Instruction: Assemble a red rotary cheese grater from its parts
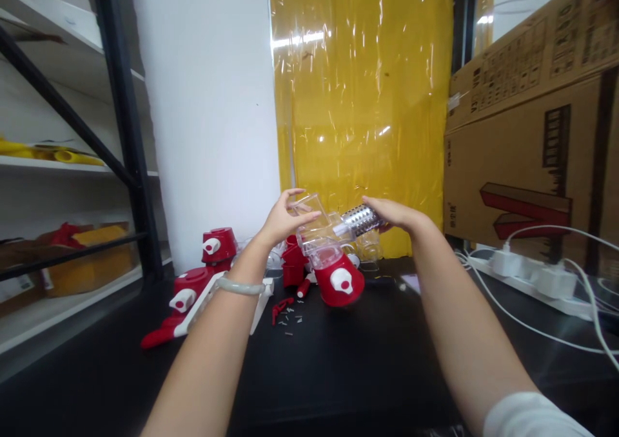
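My left hand (289, 219) is closed around the clear plastic hopper (309, 208) of a rotary grater. Below the hopper hangs the grater's red base (339, 281), tilted, with a white knob on its front. My right hand (389, 213) grips the outer end of a metal grater drum (360, 220), a perforated silver cylinder. The drum's inner end meets the side opening of the clear housing; how far it sits inside I cannot tell. The fingers of my right hand are partly hidden behind the drum.
More red grater bases (218, 245) and a red-and-white part (164, 334) lie on the black table (338, 372) at left. Several small screws (289, 318) and a red handle piece (281, 309) lie mid-table. At right are a power strip (536, 279) with cables and a cardboard box (527, 160).
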Demonstrator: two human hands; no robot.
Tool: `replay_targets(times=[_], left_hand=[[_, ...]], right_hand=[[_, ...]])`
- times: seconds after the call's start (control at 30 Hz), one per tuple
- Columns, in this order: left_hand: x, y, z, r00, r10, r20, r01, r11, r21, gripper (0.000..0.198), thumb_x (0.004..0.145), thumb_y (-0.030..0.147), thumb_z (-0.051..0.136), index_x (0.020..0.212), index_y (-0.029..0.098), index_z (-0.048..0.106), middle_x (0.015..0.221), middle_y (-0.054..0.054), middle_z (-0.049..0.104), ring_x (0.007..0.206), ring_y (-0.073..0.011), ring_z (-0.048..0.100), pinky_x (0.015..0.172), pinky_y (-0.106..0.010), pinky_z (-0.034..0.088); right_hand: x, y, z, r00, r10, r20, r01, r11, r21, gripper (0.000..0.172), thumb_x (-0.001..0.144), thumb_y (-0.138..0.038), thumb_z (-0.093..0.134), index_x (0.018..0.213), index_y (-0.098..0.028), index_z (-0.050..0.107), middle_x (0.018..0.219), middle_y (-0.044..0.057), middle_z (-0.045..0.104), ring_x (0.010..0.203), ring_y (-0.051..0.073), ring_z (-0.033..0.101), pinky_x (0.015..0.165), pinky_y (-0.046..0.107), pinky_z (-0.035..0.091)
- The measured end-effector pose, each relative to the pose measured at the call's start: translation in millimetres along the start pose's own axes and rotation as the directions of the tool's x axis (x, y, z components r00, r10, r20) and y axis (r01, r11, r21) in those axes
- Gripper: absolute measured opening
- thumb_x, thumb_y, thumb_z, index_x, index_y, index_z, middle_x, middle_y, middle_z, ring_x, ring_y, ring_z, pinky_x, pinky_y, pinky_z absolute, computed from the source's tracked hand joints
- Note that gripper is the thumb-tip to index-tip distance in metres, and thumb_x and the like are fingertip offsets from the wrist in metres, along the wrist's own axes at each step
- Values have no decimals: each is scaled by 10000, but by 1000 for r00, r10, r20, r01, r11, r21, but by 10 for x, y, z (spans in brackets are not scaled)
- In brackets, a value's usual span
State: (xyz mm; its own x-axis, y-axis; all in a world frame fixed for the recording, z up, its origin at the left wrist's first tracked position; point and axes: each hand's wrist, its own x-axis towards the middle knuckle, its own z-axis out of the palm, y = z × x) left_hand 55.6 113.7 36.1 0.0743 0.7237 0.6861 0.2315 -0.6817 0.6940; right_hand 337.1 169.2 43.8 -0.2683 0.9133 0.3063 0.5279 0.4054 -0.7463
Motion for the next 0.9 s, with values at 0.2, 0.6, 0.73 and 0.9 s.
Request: replay_targets(times=[0.2, 0.6, 0.73, 0.9], left_hand=[[1, -4, 90, 996, 54, -71, -60, 996, -72, 766, 631, 374, 874, 1246, 231, 440, 883, -13, 645, 725, -175, 661, 575, -293, 570], [-4, -11, 145, 984, 97, -150, -126, 973, -194, 779, 623, 423, 844, 1236, 247, 397, 846, -5, 636, 784, -232, 691, 551, -281, 542], [2, -17, 118, 976, 117, -185, -151, 971, -186, 752, 643, 426, 821, 1229, 259, 380, 841, 2, 620, 812, -236, 695, 568, -281, 536], [6, -20, 110, 962, 154, -226, -197, 964, -181, 716, 648, 407, 821, 1206, 259, 398, 824, 10, 602, 835, -230, 697, 601, -279, 543]], right_hand=[[-30, -154, 164, 997, -80, 18, 80, 997, 2, 498, 969, -627, 353, 885, -189, 573, 730, 58, 588, 563, 149, 556, 482, 263, 496], [-75, -344, 506, 968, -247, 47, 246, 969, 39, 581, 936, -727, 284, 864, -221, 562, 678, 52, 583, 506, 157, 480, 465, 286, 413], [-53, -352, 548, 929, -357, -97, 360, 933, 18, 572, 906, -746, 361, 865, -218, 578, 891, 85, 650, 722, 189, 566, 613, 289, 437], [-30, -387, 581, 870, -457, -184, 458, 888, -41, 573, 907, -742, 347, 768, -216, 526, 824, 52, 618, 824, 202, 554, 750, 303, 406]])
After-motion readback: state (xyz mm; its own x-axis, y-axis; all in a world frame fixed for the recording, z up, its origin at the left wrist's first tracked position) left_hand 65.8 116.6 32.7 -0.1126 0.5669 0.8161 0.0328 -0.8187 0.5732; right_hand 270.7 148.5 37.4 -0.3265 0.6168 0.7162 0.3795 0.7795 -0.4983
